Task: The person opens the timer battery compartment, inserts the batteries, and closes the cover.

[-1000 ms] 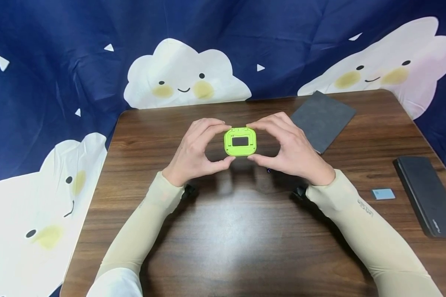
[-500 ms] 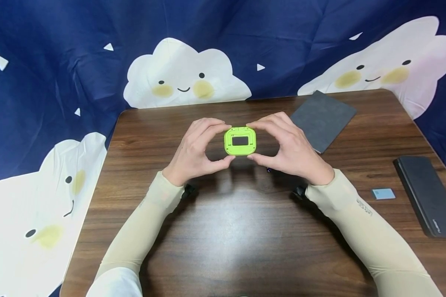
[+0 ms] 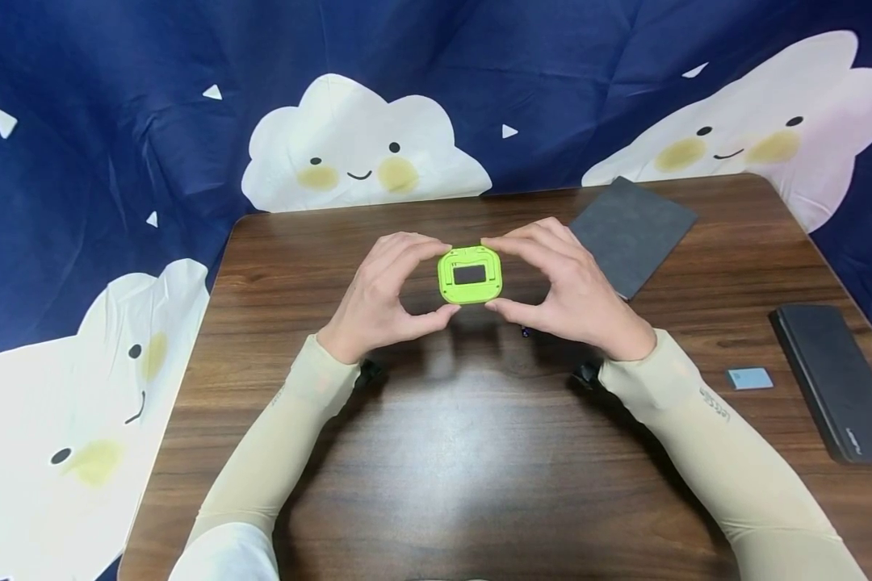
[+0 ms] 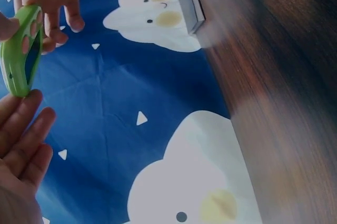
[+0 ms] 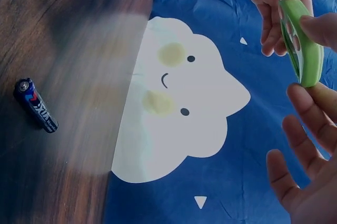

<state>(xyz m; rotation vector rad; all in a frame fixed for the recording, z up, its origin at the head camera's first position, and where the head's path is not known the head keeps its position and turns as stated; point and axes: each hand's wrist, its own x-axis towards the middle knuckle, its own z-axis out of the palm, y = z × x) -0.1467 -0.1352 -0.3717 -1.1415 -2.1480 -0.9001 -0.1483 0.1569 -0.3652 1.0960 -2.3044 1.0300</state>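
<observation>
A small lime-green digital timer [image 3: 470, 295] with rounded corners is held up over the middle of the table, a dark rectangle in the face turned to the head camera. My left hand [image 3: 380, 284] pinches its left side between thumb below and fingertips above. On its right side, my right hand [image 3: 572, 284] pinches it the same way. Round pinkish buttons and a dark panel show on the far face of the timer [image 4: 18, 50] in the left wrist view. A blue AAA battery [image 5: 36, 107] lies on the table, mostly hidden behind my right hand in the head view.
A dark grey flat book [image 3: 634, 236] lies at the back right of the wooden table [image 3: 436, 452]. Farther right are a small light-blue box [image 3: 750, 378] and a long black case [image 3: 836, 383]. Behind the table hangs a blue cloud-print curtain [image 3: 538, 73].
The timer has tilted very slightly between the fingers. Both hands keep their pinch and stay in nearly the same place.
</observation>
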